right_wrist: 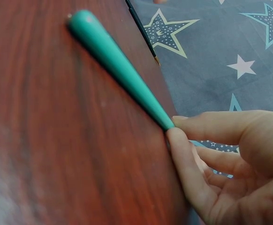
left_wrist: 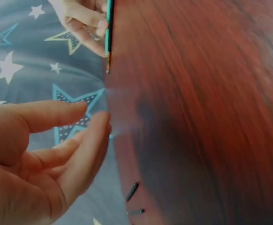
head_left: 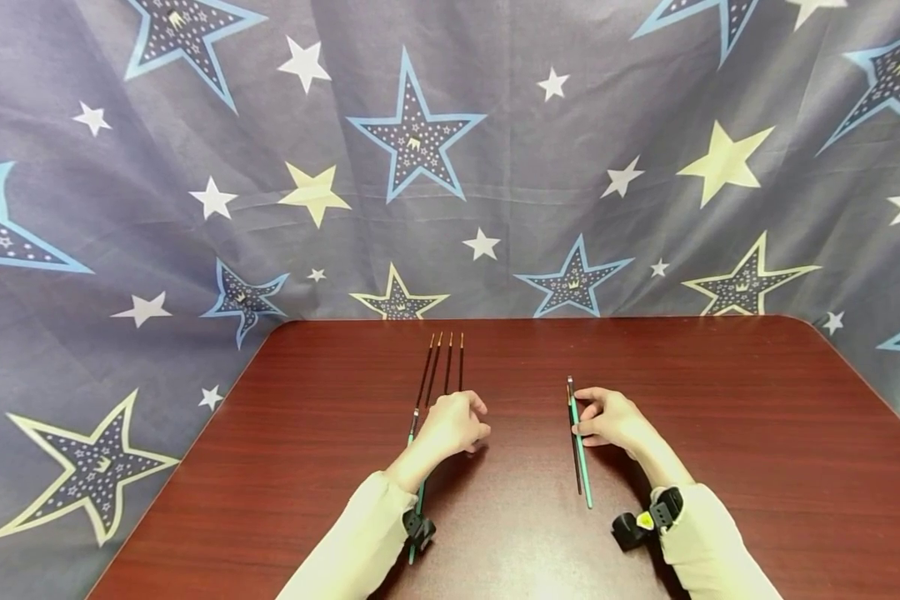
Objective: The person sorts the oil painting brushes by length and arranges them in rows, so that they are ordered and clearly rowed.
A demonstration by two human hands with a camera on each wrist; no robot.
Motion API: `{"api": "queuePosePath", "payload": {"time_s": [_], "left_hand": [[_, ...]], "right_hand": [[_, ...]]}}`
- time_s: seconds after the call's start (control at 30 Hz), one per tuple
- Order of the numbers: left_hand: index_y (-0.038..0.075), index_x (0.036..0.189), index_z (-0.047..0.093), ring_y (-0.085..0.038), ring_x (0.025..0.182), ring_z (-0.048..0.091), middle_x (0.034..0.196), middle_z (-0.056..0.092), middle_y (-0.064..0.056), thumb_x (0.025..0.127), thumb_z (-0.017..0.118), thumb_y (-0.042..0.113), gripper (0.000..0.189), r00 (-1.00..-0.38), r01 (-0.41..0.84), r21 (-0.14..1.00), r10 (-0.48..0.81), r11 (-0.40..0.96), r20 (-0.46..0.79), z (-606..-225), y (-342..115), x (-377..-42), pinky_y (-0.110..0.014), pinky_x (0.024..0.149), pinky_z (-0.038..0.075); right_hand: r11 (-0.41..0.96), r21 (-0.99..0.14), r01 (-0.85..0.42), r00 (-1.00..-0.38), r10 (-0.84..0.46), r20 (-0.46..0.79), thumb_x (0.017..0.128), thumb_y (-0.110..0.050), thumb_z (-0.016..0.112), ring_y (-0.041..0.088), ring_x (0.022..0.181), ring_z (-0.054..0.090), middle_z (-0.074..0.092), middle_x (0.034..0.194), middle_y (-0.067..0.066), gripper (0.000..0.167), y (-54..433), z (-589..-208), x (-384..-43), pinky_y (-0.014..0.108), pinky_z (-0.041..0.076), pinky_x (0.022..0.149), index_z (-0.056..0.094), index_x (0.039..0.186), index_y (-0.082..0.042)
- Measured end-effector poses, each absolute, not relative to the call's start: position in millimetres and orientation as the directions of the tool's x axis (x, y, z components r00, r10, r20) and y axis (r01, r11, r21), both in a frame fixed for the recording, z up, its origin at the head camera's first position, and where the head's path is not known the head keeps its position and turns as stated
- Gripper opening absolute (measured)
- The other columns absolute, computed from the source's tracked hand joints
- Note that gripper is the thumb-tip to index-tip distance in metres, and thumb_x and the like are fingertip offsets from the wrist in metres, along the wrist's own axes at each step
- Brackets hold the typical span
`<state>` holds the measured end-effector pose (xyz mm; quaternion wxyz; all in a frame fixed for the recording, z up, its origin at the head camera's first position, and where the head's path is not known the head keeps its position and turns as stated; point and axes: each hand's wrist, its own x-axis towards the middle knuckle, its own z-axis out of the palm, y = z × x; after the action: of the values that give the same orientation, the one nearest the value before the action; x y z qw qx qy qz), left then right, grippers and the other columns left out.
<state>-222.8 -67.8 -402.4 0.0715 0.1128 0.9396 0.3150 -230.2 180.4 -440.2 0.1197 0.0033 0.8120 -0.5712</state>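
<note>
My right hand (head_left: 613,421) pinches a paintbrush with a teal handle (head_left: 582,467) between thumb and fingertips, low over the table. Alongside it runs a thin black paintbrush (head_left: 574,450); whether the fingers grip that one too, I cannot tell. In the right wrist view the rounded teal handle (right_wrist: 117,68) points away from the pinch. My left hand (head_left: 453,423) hovers above the table, fingers loosely bent, thumb and fingertips apart, holding nothing. Beyond it lie several black paintbrushes (head_left: 433,371) side by side, bristles pointing to the far edge; the hand partly covers them.
Another teal-handled paintbrush (head_left: 421,500) lies partly hidden beneath the left forearm and wrist camera. The reddish-brown wooden table (head_left: 757,400) ends at a grey curtain (head_left: 510,167) printed with stars.
</note>
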Motion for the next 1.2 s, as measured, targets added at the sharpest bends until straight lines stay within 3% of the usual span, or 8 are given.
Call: {"api": "queuePosePath", "payload": {"time_s": [0.17, 0.43, 0.87, 1.2], "left_hand": [[-0.001, 0.095, 0.06, -0.017, 0.048, 0.063, 0.062, 0.06, -0.002, 0.076, 0.067, 0.005, 0.021, -0.953, 0.121, 0.736, 0.285, 0.666, -0.101, -409, -50, -232, -0.026, 0.046, 0.054], [-0.007, 0.095, 0.059, -0.023, 0.059, 0.065, 0.066, 0.06, -0.007, 0.076, 0.067, -0.002, 0.021, -0.929, -0.002, 0.883, 0.325, 0.469, -0.175, -419, -18, -238, -0.027, 0.047, 0.056], [-0.001, 0.091, 0.058, -0.016, 0.051, 0.061, 0.061, 0.059, -0.007, 0.07, 0.07, -0.007, 0.025, -0.928, -0.111, 0.881, 0.269, 0.46, -0.257, -429, 26, -233, -0.024, 0.045, 0.054], [-0.001, 0.088, 0.056, -0.018, 0.052, 0.064, 0.064, 0.057, -0.009, 0.066, 0.074, -0.004, 0.029, -0.948, -0.091, 0.858, 0.221, 0.506, -0.231, -429, 41, -228, -0.023, 0.043, 0.053]], "right_hand": [[0.344, -0.928, 0.142, -0.971, -0.133, -0.198, 0.074, 0.009, 0.064, 0.012, 0.062, 0.059, 0.048, 0.079, 0.008, 0.06, 180, -440, -231, 0.031, 0.058, 0.06, 0.04, 0.128, 0.009], [0.334, -0.931, 0.149, -0.971, -0.127, -0.201, 0.073, 0.01, 0.064, 0.013, 0.061, 0.059, 0.048, 0.079, 0.009, 0.059, 179, -440, -230, 0.032, 0.058, 0.06, 0.041, 0.128, 0.009], [0.343, -0.927, 0.153, -0.971, -0.12, -0.205, 0.073, 0.009, 0.064, 0.013, 0.061, 0.059, 0.049, 0.08, 0.01, 0.06, 180, -441, -230, 0.032, 0.058, 0.06, 0.041, 0.128, 0.009], [0.347, -0.928, 0.136, -0.972, -0.134, -0.193, 0.072, 0.009, 0.063, 0.012, 0.062, 0.059, 0.05, 0.08, 0.01, 0.061, 181, -439, -229, 0.034, 0.058, 0.061, 0.04, 0.128, 0.011]]}}
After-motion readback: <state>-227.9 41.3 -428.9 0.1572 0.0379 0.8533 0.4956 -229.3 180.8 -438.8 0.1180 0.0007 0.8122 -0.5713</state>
